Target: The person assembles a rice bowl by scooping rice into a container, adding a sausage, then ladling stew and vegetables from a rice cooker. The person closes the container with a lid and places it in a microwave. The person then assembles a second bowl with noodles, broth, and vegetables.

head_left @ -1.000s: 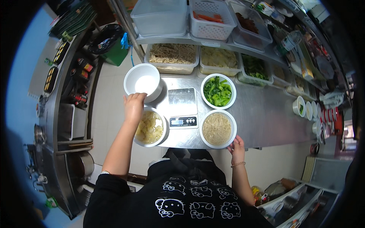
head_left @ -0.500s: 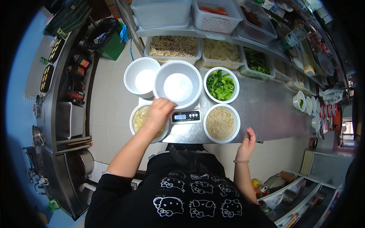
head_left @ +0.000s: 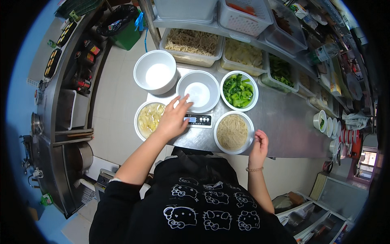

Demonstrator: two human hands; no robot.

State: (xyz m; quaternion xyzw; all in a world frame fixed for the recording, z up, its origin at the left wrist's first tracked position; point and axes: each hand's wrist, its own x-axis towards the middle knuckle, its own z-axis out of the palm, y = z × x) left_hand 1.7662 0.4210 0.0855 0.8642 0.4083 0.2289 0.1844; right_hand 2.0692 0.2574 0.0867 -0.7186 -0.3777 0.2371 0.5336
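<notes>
An empty white plastic bowl (head_left: 207, 79) rests on a digital kitchen scale (head_left: 200, 120). My left hand (head_left: 174, 119) is open, its spread fingertips over that bowl's near-left rim. Under my left wrist's side stands a bowl of pale yellow chopped vegetable (head_left: 149, 118), partly covered by the hand. My right hand (head_left: 258, 147) is open with loosely curled fingers, holding nothing, at the right rim of a bowl of thin noodles (head_left: 232, 132); whether it touches the rim I cannot tell. Behind the noodles sits a bowl of chopped leafy greens (head_left: 239, 91).
Another empty white bowl (head_left: 155, 75), perhaps stacked, stands at the back left of the steel table (head_left: 284, 122). Food tubs (head_left: 194, 42) line the back beneath a shelf (head_left: 187, 25). Small bowls (head_left: 321, 121) stand far right. A green bin (head_left: 126, 36) is on the floor.
The empty bowl has come down onto the scale and my left hand has loosened from its rim. My right hand has come closer to the noodle bowl. The view has shifted slightly.
</notes>
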